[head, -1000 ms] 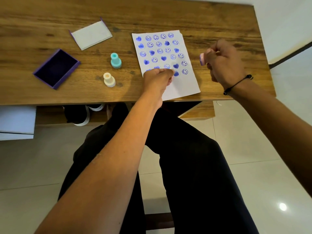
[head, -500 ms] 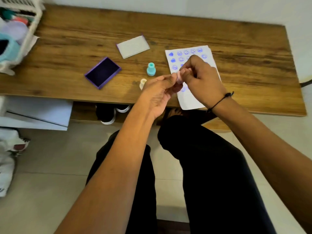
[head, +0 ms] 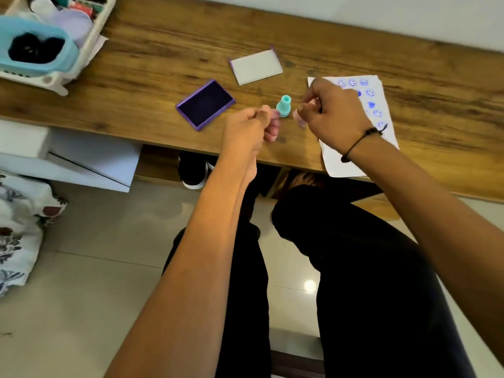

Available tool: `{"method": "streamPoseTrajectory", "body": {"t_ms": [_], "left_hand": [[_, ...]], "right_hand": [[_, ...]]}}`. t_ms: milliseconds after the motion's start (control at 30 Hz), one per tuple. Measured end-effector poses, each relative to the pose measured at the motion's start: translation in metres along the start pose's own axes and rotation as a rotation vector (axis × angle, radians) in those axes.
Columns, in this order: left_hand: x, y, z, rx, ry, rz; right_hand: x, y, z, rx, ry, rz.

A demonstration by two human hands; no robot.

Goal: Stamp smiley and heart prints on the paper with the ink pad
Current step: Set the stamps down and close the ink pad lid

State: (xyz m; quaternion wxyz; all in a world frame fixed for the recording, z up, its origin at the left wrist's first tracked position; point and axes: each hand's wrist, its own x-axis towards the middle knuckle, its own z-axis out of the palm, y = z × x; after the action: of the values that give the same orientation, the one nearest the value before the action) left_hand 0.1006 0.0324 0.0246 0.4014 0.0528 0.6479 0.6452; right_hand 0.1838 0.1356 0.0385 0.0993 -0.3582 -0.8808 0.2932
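The white paper (head: 351, 162) with blue smiley and heart prints lies at the desk's front right, partly under my right arm. My right hand (head: 332, 115) is shut on a blurred pink stamp (head: 299, 119), held above the desk left of the paper. My left hand (head: 249, 129) is pinched shut beside it, with what looks like a small pink cap (head: 273, 113) at its fingertips. A teal stamp (head: 283, 106) stands upright between the two hands. The open purple ink pad (head: 206, 103) lies left of my left hand. My left hand hides the cream stamp.
The ink pad's white lid (head: 256, 67) lies behind the teal stamp. A white basket (head: 58, 80) with a light blue container (head: 35, 45) sits at the desk's far left. The wooden desk (head: 436, 110) ends near my knees; shoes rest below it.
My hands met over the paper on the pink stamp, then pulled apart and shifted left toward the teal stamp. The camera view swung left, bringing the basket into sight.
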Motion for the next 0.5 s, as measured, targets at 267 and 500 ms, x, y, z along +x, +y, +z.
{"method": "streamPoseTrajectory", "body": {"t_ms": [267,500], "left_hand": [[0.012,0.003,-0.008,-0.141,0.075,0.027],[0.061,0.029,-0.013,0.027,0.177,0.043]], "right_hand": [[0.011,0.021,0.036,-0.408,-0.204,0.088],[0.083,-0.017,-0.002,-0.302,0.100,0.095]]}}
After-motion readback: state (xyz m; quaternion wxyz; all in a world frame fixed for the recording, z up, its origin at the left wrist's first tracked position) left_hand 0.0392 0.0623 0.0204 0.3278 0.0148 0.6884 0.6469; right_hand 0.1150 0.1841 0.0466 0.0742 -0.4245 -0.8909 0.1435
